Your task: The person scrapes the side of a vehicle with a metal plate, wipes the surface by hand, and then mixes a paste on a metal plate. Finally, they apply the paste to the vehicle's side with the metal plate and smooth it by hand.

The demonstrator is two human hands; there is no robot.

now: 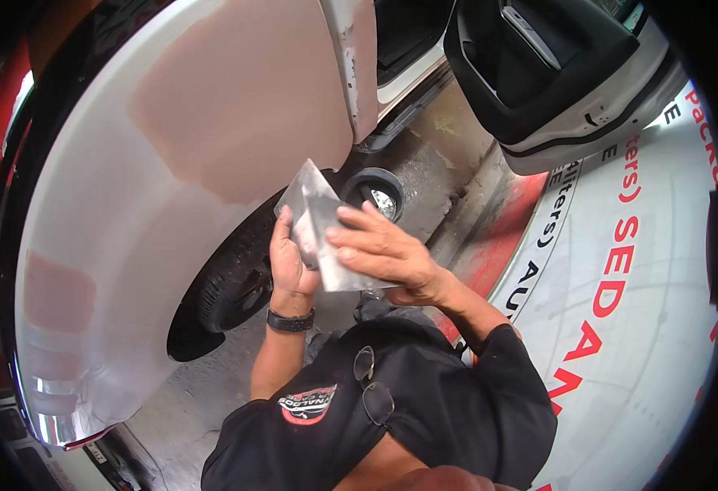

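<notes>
In front of my chest, my left hand [288, 262], with a dark watch on the wrist, is closed around a thin grey flat plate [303, 186]. My right hand [387, 255] grips a second grey plate [338, 270], its fingers laid across the flat face. The two plates meet at an angle, and a small pale pinkish lump of paste [307, 236] shows between them. Close beyond the hands stands a car body panel [121, 155], pale and dull, with a large pinkish-brown filler patch [220, 98] and smaller patches lower down.
A dark tire [228, 282] sits under the panel's arch. Beyond my hands, a dark round bucket [383, 186] stands on the stained floor. An open car door [539, 74] juts in at upper right. A white printed banner [588, 286] spreads along the right side.
</notes>
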